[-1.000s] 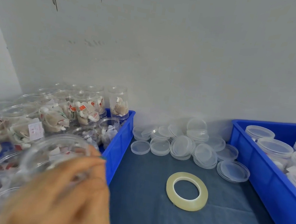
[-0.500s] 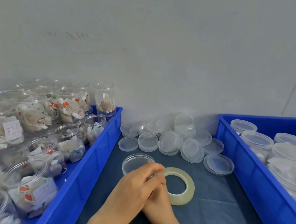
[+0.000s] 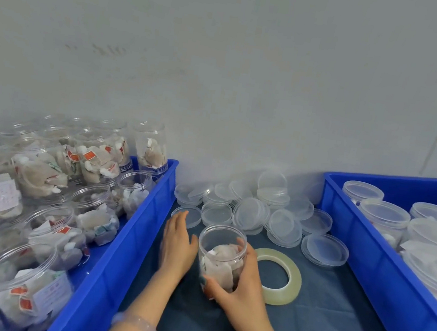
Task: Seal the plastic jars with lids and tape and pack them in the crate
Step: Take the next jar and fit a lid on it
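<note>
One open jar [image 3: 221, 251] upright, desk [image 3: 329, 324] centre; my right hand [image 3: 242, 290] clamps fingers round it, steadying; left hand [image 3: 177, 246], fingers straight, beside loose lid [image 3: 191, 214]: capping next, I judge.

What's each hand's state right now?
Left hand: open, fingers straight, reaching at a loose lid.
Right hand: holds the lidless jar, fingers curled round it.

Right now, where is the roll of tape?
In the head view, the tape roll lies flat on the blue mat, just right of the jar the right hand holds.
</note>
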`<state>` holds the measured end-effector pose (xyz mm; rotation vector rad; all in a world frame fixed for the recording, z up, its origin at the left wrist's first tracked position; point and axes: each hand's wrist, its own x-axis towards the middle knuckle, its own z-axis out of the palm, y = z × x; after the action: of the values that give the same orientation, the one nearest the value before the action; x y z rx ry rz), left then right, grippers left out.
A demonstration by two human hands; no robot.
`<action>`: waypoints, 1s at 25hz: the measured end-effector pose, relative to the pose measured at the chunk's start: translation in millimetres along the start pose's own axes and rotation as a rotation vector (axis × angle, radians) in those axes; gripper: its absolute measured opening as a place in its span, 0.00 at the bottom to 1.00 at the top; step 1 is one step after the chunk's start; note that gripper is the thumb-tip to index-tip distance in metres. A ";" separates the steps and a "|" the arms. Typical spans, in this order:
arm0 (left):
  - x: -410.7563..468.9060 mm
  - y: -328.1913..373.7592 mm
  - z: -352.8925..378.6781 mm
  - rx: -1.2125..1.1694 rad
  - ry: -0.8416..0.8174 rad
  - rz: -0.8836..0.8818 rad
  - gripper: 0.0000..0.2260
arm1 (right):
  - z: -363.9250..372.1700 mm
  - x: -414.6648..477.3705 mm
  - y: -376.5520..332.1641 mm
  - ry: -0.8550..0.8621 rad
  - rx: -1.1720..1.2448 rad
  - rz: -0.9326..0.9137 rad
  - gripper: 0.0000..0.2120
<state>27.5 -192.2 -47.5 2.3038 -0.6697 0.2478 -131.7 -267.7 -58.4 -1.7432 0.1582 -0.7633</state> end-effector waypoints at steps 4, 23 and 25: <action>31.4 -11.0 6.3 0.384 -0.325 0.038 0.23 | -0.2 5.2 15.4 -0.001 -0.020 0.003 0.43; -31.0 21.7 -101.3 0.080 -0.074 0.485 0.48 | -10.3 3.7 16.3 -0.121 -0.037 0.059 0.43; -28.7 40.7 -114.9 0.143 -0.131 0.527 0.49 | -11.1 3.5 15.4 -0.131 -0.035 0.069 0.43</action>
<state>-16.8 -126.9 49.7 2.2501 -1.3636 0.3992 -131.0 -283.4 -69.6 -1.8054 0.1420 -0.5973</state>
